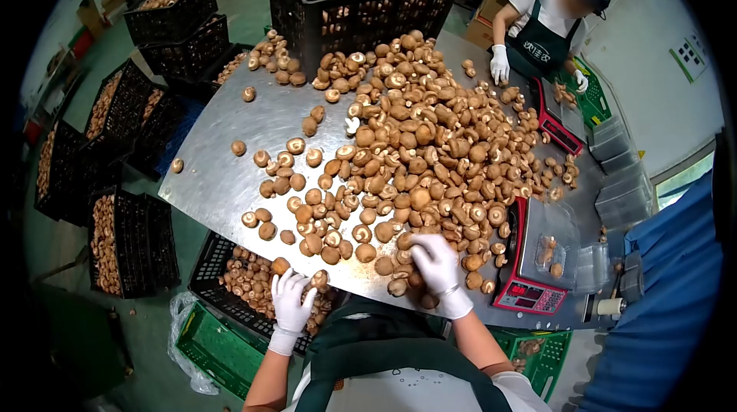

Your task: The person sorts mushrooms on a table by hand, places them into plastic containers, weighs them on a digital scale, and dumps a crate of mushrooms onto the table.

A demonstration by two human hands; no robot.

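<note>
My left hand [292,302], in a white glove, is over a black crate [201,277] of shiitake mushrooms below the table edge. Its fingers are spread, with one mushroom [280,265] by the fingertips and another [319,281] beside the thumb side. At the near table edge, my right hand [437,264], also gloved, reaches into the mushrooms with fingers bent together. Whatever lies under those fingers is hidden. A large heap of brown shiitake mushrooms [418,135] covers the middle of the metal table [207,155], with loose ones scattered to the left.
A full black crate [361,16] stands on the far side. To the right are a red scale [530,289] with a clear box, stacked clear trays [623,182] and a second scale [560,124]. A gloved co-worker [545,36] stands beyond. Green crates [219,354] flank me; mushroom crates [184,59] are left.
</note>
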